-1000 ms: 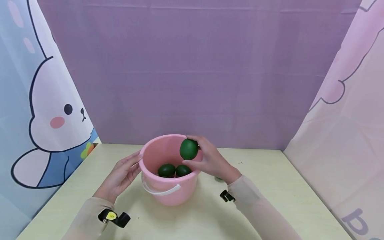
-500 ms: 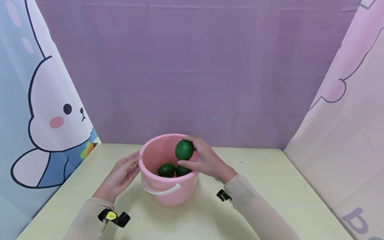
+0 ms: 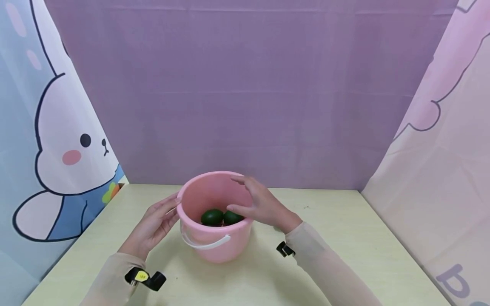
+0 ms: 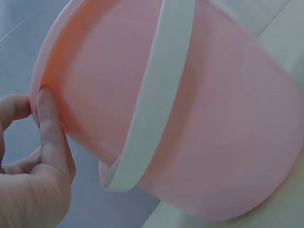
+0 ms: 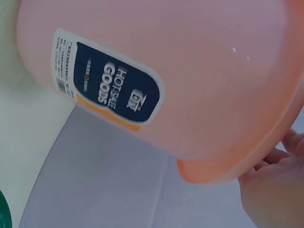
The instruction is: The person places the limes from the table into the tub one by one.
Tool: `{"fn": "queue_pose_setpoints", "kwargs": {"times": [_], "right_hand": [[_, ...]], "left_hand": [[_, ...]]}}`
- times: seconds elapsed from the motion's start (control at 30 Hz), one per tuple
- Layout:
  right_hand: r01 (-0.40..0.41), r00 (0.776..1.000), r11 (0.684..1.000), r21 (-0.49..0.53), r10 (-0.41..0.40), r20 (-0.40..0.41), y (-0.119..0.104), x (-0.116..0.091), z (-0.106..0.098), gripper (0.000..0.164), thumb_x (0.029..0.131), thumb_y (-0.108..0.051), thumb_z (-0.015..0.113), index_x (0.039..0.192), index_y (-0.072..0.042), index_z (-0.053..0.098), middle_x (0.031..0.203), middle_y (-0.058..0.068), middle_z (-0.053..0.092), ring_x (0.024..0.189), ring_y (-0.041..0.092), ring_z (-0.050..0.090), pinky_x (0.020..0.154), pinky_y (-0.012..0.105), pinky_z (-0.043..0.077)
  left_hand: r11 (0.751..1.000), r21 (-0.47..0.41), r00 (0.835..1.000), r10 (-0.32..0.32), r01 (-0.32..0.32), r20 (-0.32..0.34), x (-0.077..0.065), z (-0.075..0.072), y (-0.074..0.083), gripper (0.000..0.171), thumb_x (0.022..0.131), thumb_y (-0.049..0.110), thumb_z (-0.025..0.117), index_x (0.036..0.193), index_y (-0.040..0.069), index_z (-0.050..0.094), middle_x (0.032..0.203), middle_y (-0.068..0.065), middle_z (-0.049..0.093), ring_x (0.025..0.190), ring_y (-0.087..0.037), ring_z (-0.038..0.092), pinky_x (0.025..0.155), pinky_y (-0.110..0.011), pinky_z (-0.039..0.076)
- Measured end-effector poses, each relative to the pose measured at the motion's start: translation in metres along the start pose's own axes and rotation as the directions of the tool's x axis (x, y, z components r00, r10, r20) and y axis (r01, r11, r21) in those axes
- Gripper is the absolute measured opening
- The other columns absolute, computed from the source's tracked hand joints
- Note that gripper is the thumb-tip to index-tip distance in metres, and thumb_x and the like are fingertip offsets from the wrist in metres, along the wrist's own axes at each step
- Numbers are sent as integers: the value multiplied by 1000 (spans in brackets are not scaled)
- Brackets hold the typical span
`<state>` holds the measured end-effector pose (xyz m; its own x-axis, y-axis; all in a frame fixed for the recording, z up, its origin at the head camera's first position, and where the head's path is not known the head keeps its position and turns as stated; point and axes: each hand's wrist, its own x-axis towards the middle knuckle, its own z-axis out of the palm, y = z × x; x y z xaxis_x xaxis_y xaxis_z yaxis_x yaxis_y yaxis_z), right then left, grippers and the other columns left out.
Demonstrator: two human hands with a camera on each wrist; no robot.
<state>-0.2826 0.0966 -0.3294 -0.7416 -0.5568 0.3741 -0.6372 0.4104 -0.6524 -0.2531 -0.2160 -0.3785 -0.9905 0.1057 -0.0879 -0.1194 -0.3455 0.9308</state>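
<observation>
A pink bucket with a white handle stands on the table. My left hand pinches its left rim between thumb and fingers; the left wrist view shows the fingertips on the rim. My right hand reaches over the right rim with thumb and fingers spread and nothing between them. Inside the bucket lie two smooth, dark green oval fruits, the left one in fuller view and the right one partly behind my right thumb. The lower inside of the bucket is hidden by its front wall.
The bucket stands on a pale wooden table. A purple cloth wall rises behind it, with printed cloths on both sides. In the right wrist view a bright green thing shows at the lower left corner, beside a label on the bucket.
My right hand moved left over the bucket with a green fruit, then let it go; that fruit is now out of sight between the fingers. My left hand stays on the rim.
</observation>
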Motion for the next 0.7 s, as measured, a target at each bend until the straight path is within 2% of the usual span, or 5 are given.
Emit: {"fn": "queue_pose_setpoints", "kwargs": {"times": [0.1,0.33,0.47,0.57,0.7], "right_hand": [[-16,1000,1000,8,16,-6,0,-2,-3,73,87,-53,74,150,-32,41,142,-9,47,123,13,50,96,41,54],[-4,999,998,-61,0,-54,5,-6,-10,69,89,-43,76,148,-23,46,140,-10,49,119,11,52,92,38,55],[38,997,998,-53,-41,-59,9,-9,-15,67,90,-46,73,147,-24,47,137,-7,52,117,19,55,89,43,58],[90,994,994,-64,-94,-63,13,-10,-18,63,91,-43,73,146,-23,48,137,-1,54,120,27,54,93,46,56],[124,988,985,-122,-134,-77,16,-11,-23,64,92,-35,75,146,-14,48,140,6,54,126,25,51,101,44,52]], "left_hand": [[1000,5,1000,-1,1,-3,0,1,0,62,99,28,66,152,9,42,133,2,57,112,-11,61,97,-21,51],[1000,14,1000,-5,5,-12,0,2,1,63,99,29,67,152,8,41,132,2,57,111,-10,61,97,-21,51],[1000,16,1000,-1,1,-10,-1,2,1,62,99,28,66,152,8,40,130,2,58,110,-10,61,97,-21,52],[1000,15,1000,0,0,-10,-1,2,1,63,100,28,66,153,7,40,130,2,58,109,-10,61,97,-21,52],[1000,11,1000,-5,5,-16,-1,2,1,64,99,28,66,153,7,39,130,3,58,109,-10,61,97,-21,51]]}}
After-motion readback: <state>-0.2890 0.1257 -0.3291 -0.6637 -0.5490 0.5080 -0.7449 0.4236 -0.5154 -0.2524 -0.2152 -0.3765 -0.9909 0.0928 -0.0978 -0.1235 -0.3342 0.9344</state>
